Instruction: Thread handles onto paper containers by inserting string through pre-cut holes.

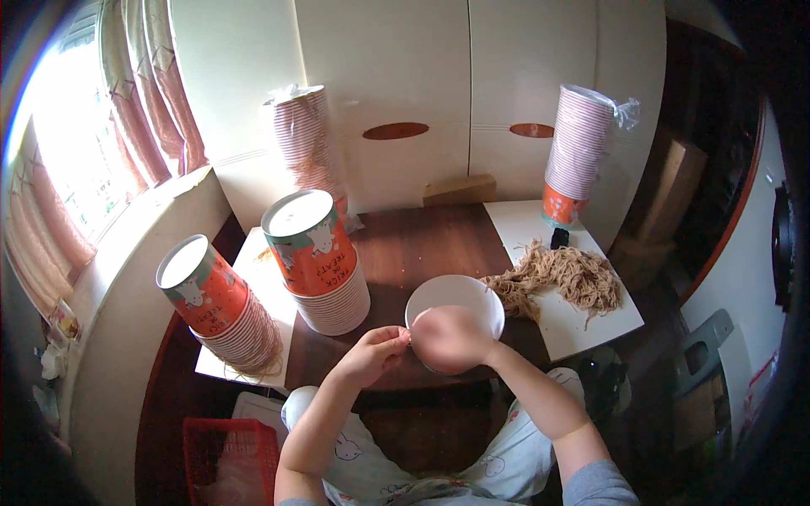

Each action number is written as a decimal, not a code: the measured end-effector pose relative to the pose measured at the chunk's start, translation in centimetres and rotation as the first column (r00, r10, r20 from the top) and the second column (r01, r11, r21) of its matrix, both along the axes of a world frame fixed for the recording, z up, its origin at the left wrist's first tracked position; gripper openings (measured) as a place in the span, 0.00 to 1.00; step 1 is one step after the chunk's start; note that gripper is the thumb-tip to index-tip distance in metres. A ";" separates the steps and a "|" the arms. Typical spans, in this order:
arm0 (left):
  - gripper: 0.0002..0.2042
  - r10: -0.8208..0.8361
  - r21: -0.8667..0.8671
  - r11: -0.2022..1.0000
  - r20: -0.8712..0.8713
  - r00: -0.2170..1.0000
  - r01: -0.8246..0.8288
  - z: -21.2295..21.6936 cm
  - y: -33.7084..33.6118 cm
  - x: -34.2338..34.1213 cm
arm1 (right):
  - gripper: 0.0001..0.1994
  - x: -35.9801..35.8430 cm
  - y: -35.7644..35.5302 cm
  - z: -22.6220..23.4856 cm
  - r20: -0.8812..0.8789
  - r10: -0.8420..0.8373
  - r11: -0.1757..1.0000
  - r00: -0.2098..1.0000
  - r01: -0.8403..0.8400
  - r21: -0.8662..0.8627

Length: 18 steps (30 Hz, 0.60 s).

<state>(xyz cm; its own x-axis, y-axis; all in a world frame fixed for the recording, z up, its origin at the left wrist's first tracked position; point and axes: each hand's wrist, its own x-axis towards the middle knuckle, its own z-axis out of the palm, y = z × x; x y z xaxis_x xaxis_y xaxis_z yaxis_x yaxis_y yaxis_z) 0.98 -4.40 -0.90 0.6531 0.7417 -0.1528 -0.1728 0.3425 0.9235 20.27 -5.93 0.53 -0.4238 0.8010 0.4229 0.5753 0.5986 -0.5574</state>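
A round paper bucket (468,291) with a white inside stands at the table's near edge, its mouth tipped toward me. At the left side of its rim, my left hand (374,356) has thumb and forefinger pinched together; whatever is between them is too small to make out. My right hand (453,337) reaches over the bucket's mouth and is smeared by motion, so its fingers do not show clearly. A tangled heap of tan cords (569,282) lies to the right, touching the bucket's side.
Nested stacks of orange-and-white paper buckets stand at the left, one stack (316,261) nearer the middle and another (215,304) farther out. Plastic-wrapped stacks rise at back left (305,139) and back right (578,152). A small black object (559,239) sits by the cords. Below left is a red basket (228,434).
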 end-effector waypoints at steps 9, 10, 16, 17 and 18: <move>0.06 0.070 -0.142 0.988 0.028 0.997 -0.066 0.7 -0.3 0.2 | 0.08 -1.2 -0.8 0.9 -0.208 0.085 0.996 0.974 -0.074 0.058; 0.06 0.062 -0.146 0.988 0.055 0.997 -0.053 0.6 -0.2 0.2 | 0.07 -1.2 -0.4 0.4 -0.219 0.118 0.986 0.969 -0.088 0.142; 0.05 0.048 -0.154 0.988 0.123 0.991 -0.029 0.3 -0.1 0.1 | 0.04 -1.6 -0.3 0.1 -0.232 0.035 0.984 0.972 0.007 0.177; 0.06 0.041 -0.149 0.989 0.133 0.990 -0.021 0.2 0.0 0.1 | 0.04 -1.6 -0.3 0.2 -0.222 0.009 0.985 0.975 0.029 0.170; 0.06 0.040 -0.149 0.989 0.133 0.990 -0.019 0.1 0.1 0.1 | 0.04 -1.6 -0.2 0.2 -0.222 0.009 0.985 0.975 0.030 0.170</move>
